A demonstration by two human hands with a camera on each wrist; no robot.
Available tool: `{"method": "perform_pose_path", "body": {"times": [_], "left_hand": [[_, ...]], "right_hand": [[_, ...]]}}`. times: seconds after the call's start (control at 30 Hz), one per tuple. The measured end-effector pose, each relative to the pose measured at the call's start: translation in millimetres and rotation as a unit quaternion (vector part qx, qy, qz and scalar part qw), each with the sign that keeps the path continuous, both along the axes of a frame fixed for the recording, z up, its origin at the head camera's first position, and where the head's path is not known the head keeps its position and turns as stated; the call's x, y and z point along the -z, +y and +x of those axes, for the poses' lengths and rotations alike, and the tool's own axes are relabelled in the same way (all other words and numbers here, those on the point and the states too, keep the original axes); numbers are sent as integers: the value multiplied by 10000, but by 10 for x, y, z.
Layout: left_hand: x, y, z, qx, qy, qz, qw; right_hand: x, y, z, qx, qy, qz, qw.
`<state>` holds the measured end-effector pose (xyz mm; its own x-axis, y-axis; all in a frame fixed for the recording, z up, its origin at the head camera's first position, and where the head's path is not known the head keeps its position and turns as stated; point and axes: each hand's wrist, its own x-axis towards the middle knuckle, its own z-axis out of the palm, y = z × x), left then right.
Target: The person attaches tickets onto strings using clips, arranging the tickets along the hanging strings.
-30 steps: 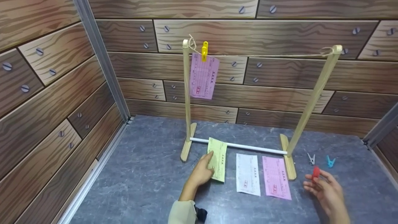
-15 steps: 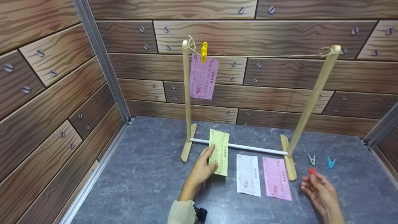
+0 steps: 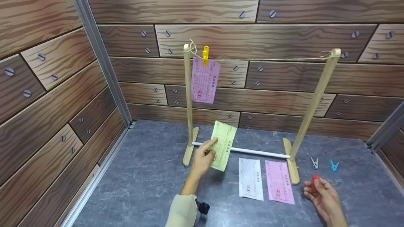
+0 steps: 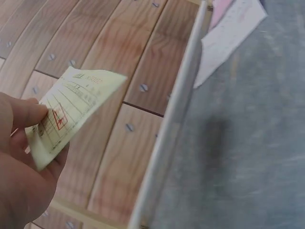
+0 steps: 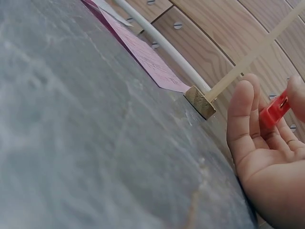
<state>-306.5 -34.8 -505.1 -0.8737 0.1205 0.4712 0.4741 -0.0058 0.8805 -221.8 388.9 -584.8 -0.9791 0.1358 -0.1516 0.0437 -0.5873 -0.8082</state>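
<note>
My left hand (image 3: pixel 202 159) pinches a yellow-green printed slip (image 3: pixel 224 142) between thumb and fingers, raised and tilted in front of the rack's white bar (image 3: pixel 258 153). In the left wrist view the thumb lies over the slip's (image 4: pixel 71 107) printed face, beside a red stamp mark. A red clothespin (image 3: pixel 314 182) is held between thumb and fingers of my right hand (image 3: pixel 325 194), low at the right. Up on the string (image 3: pixel 268 59), a yellow clothespin (image 3: pixel 205 56) clips a pink slip (image 3: pixel 205 81) near the left post.
A white slip (image 3: pixel 251 179) and another pink slip (image 3: pixel 279 182) lie side by side on the grey table (image 3: pixel 142 195). Beyond my right hand are a grey clothespin (image 3: pixel 314 162) and a blue clothespin (image 3: pixel 334 165). The rack's right wooden post (image 3: pixel 315 104) leans outward in view.
My left hand has lifted the yellow-green slip off the table, up and away from me, and tilted it. My right hand has shifted slightly left and down with the red clothespin.
</note>
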Motion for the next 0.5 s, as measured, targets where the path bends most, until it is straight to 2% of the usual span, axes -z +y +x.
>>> {"method": "perform_pose_path", "body": {"times": [0.17, 0.33, 0.5], "left_hand": [[-438, -5, 61, 207, 323, -122, 9992], [-694, -1, 12, 309, 739, -175, 9966], [-908, 26, -37, 249, 1253, -148, 9917]], "right_hand": [[16, -5, 8, -27, 166, 36, 9999], [37, -9, 17, -160, 352, 45, 9992], [30, -12, -1, -114, 245, 170, 9995]]}}
